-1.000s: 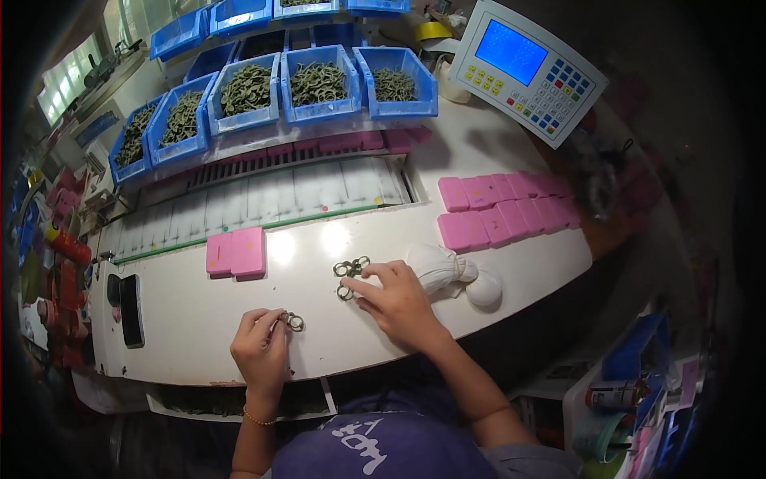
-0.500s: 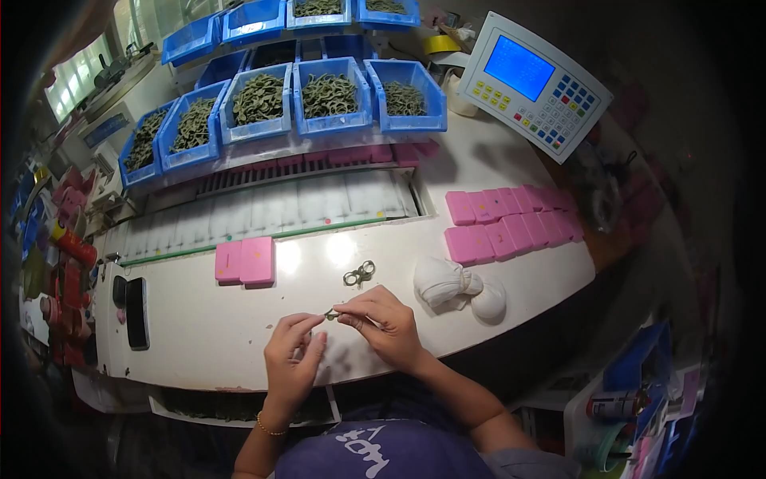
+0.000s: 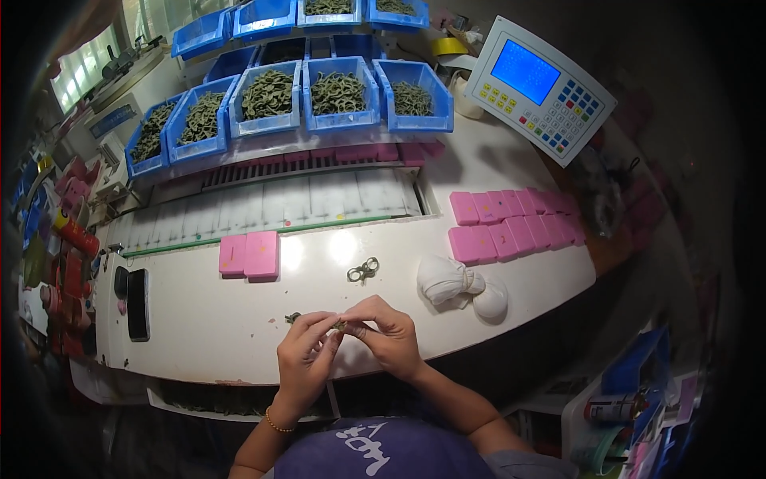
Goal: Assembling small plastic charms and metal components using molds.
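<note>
My left hand (image 3: 307,353) and my right hand (image 3: 388,339) meet over the near part of the white worktable (image 3: 199,335). Pinched between the fingertips of both is a small olive-green ring-shaped piece (image 3: 340,326), mostly covered by the fingers. Just past the left hand's knuckles lies another small dark green piece (image 3: 293,318), its shape partly hidden. Farther off on the table, a pair of olive-green ring-shaped pieces (image 3: 363,271) lie together.
Blue bins (image 3: 343,118) of green pieces stand at the back. Pink blocks (image 3: 249,257) sit left of centre, with rows of pink blocks (image 3: 499,242) at right. A tied white cloth bag (image 3: 447,281), a black phone (image 3: 138,305) and a keypad panel (image 3: 538,88) are around.
My left hand has moved right and closed in on the piece at my right fingertips. A dark green piece now shows beside the left hand's knuckles. The whole view has shifted slightly.
</note>
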The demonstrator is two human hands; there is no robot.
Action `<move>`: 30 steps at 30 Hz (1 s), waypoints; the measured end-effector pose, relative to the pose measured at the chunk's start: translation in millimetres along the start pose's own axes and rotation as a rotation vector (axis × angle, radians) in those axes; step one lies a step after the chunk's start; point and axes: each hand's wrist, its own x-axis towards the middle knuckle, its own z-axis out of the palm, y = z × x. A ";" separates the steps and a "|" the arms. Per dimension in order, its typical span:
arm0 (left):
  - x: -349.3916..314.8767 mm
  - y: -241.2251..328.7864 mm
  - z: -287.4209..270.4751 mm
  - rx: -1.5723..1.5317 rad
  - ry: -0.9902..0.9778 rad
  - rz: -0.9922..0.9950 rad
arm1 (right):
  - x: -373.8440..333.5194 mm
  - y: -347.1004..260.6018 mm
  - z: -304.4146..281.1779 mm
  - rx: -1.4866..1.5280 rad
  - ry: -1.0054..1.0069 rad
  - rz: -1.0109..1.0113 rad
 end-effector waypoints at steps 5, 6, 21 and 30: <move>-2.1 2.6 -0.9 -0.010 -0.001 -0.025 | -2.6 -2.7 2.3 -0.041 0.046 0.005; -2.4 4.2 -1.2 -0.025 0.009 -0.055 | -1.7 -6.4 3.1 -0.041 0.047 0.005; -4.5 1.5 -7.5 -0.267 0.039 -0.066 | 0.2 -20.3 8.8 -0.515 0.143 -0.391; -7.6 3.7 -10.9 -0.467 -0.108 -0.414 | -5.7 -10.6 2.6 0.479 0.149 0.429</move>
